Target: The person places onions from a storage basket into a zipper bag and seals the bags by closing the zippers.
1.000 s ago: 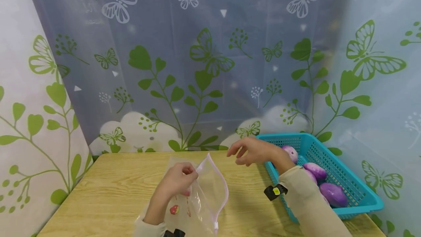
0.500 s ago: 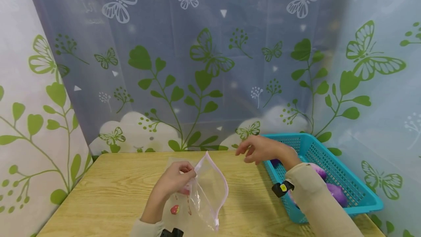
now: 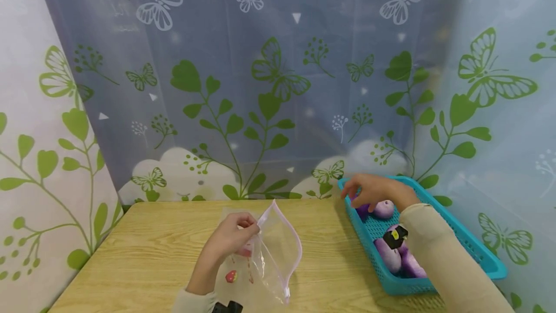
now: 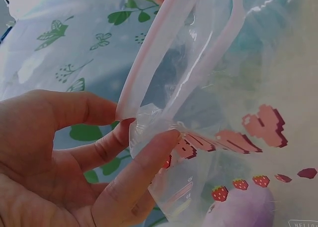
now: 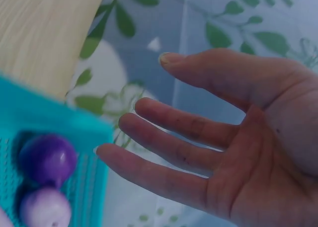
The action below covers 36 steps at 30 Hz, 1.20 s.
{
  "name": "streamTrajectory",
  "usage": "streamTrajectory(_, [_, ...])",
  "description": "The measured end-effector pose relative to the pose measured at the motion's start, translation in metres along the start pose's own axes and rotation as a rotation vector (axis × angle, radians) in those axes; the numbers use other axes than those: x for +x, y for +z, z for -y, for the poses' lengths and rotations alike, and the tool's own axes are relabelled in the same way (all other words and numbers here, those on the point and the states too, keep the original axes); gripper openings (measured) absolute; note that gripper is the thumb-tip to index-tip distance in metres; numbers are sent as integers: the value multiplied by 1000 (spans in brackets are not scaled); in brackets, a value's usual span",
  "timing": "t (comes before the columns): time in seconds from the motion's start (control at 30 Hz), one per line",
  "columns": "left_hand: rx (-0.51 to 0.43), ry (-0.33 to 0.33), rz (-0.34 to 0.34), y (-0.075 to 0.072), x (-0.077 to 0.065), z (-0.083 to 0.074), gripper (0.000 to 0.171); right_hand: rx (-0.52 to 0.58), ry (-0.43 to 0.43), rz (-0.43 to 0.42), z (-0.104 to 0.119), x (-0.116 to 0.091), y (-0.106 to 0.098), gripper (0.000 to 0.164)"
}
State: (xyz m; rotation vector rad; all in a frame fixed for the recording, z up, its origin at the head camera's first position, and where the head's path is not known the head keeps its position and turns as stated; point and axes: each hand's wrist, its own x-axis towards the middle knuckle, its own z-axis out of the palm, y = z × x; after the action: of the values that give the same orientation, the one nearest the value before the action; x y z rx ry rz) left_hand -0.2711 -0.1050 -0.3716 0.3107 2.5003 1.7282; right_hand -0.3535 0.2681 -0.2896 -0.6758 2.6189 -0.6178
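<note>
With your left hand (image 3: 234, 234), you pinch the rim of the clear bag (image 3: 278, 250), its mouth open over the table (image 3: 152, 238). Your right hand (image 3: 371, 192) holds nothing, fingers relaxed, near the purple objects (image 3: 384, 210) in the blue basket (image 3: 364, 239).

Clear pink-edged bag (image 3: 282, 255), mouth open, purple objects (image 3: 387, 256) in turquoise basket (image 3: 401, 286)

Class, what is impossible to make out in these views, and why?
Head: how many purple items the basket holds; the right sleeve blocks part.
Head: where the bag ends; bottom edge crops it.
Left wrist: the full boxed text; edges crop it.
Right wrist: the whole basket; left edge crops it.
</note>
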Motion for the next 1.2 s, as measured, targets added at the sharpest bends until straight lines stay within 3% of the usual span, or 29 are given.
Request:
streamTrajectory(0.3, [-7, -5, -27, 1, 1, 0, 11, -10, 112, 32, -40, -4, -10, 32])
streamTrajectory(0.5, [-6, -15, -43, 1, 0, -2, 11, 2, 164, 36, -51, -7, -12, 40])
streamTrajectory(0.77, [-14, -5, -35, 0, -1, -3, 11, 27, 240, 12, -64, -8, -8, 39])
streamTrajectory(0.93, [-16, -6, -36, 0, -1, -3, 12, 43, 206, -21, -74, -3, -1, 42])
streamTrajectory(1.2, [-11, -3, -37, 1, 0, -3, 11, -21, 157, -155, -87, 19, 13, 41])
